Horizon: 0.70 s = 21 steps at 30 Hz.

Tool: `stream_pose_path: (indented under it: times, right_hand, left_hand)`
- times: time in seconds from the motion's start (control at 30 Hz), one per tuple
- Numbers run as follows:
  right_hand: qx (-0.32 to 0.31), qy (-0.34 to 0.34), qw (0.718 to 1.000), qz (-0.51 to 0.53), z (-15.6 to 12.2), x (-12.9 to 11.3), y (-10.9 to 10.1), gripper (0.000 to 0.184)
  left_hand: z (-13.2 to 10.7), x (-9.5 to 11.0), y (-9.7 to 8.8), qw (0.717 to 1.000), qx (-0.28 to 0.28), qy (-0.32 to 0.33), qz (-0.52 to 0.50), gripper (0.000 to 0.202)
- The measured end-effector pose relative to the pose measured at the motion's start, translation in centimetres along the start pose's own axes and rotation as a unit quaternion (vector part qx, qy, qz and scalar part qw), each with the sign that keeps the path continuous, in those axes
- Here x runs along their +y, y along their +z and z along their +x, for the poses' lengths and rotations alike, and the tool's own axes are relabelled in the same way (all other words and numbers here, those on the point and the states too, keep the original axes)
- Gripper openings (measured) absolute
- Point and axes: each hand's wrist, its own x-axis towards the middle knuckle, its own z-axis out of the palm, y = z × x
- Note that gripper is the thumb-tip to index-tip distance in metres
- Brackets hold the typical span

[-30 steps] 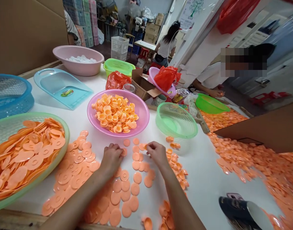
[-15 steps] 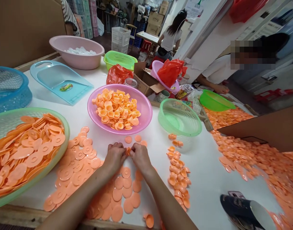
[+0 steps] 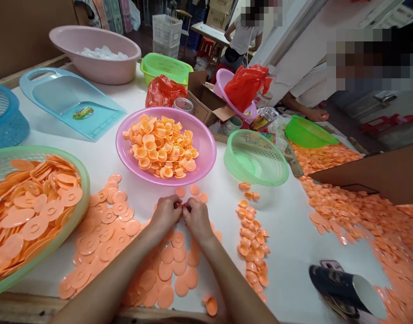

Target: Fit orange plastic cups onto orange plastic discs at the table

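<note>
Above the table, my left hand (image 3: 167, 211) and my right hand (image 3: 197, 218) meet with fingers pinched together. A small orange plastic piece is between their fingertips, mostly hidden by them. Flat orange discs (image 3: 179, 254) lie under and in front of my hands, and more orange discs (image 3: 101, 227) spread out on the left. Just beyond my hands stands a pink bowl (image 3: 125, 168) heaped with small orange toy cups (image 3: 162, 146). A column of orange toy cups (image 3: 250, 238) lies to the right of my right forearm. One single toy cup (image 3: 211, 306) sits near the front edge.
On the left, a green basket (image 3: 83, 211) holds many discs. Behind are a blue dustpan (image 3: 95, 121), a pale pink tub (image 3: 125, 67) and a cardboard box (image 3: 201, 105). A green colander (image 3: 257, 173) and a dark mug (image 3: 338, 283) stand right. Another person (image 3: 307, 94) sits beyond.
The view has shifted slightly. My hands have drawn closer together, and the orange piece that showed between my fingertips is now mostly covered.
</note>
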Motion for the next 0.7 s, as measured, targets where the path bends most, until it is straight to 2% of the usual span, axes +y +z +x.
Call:
stream_pose_path:
  times: [0.07,0.13,0.2,0.27,0.33,0.37,0.4,0.47,0.53,0.6,0.7]
  right_hand:
    - [0.030,0.002,0.999,0.013,-0.6,-0.2,0.5,0.017]
    - [0.017,0.001,0.999,0.046,-0.9,-0.1,0.5,0.017]
    - [-0.025,-0.011,0.995,0.098,-0.7,0.8,-0.5,0.017]
    - [-0.010,-0.004,0.994,0.111,-0.4,2.7,-2.7,0.019]
    - [0.087,0.046,0.994,0.048,-0.2,5.3,-5.9,0.023]
    - [0.152,0.085,0.984,-0.020,-0.3,6.8,-7.6,0.025]
    - [0.183,0.108,0.976,-0.053,-0.3,8.2,-9.2,0.027]
    - [0.207,0.137,0.965,-0.086,-0.4,10.9,-11.8,0.031]
    - [0.204,0.159,0.961,-0.101,-0.2,12.9,-13.3,0.029]
    - [0.187,0.172,0.961,-0.108,0.0,14.3,-13.8,0.023]
    - [0.158,0.180,0.964,-0.114,0.4,14.8,-13.5,0.015]
  left_hand:
    - [-0.5,-0.3,0.1,0.999,0.020,0.030,0.011,0.014]
    - [-1.1,-0.1,0.2,0.997,0.033,0.058,0.029,0.015]
    - [-1.9,0.5,0.0,0.996,0.033,0.073,0.042,0.016]
    - [-2.6,2.0,-0.7,0.994,0.035,0.097,0.028,0.019]
    - [-2.7,4.3,-2.3,0.989,0.056,0.136,-0.003,0.022]
    - [-2.4,5.7,-3.5,0.984,0.078,0.156,-0.022,0.022]
    - [-1.9,7.2,-4.9,0.979,0.109,0.168,-0.038,0.021]
    - [-0.6,9.9,-7.8,0.968,0.168,0.170,-0.070,0.027]
    - [0.3,11.3,-10.3,0.962,0.204,0.162,-0.086,0.034]
    - [0.1,10.7,-11.8,0.969,0.177,0.161,-0.066,0.028]
    - [-1.6,6.2,-11.5,0.988,0.037,0.143,0.051,0.018]
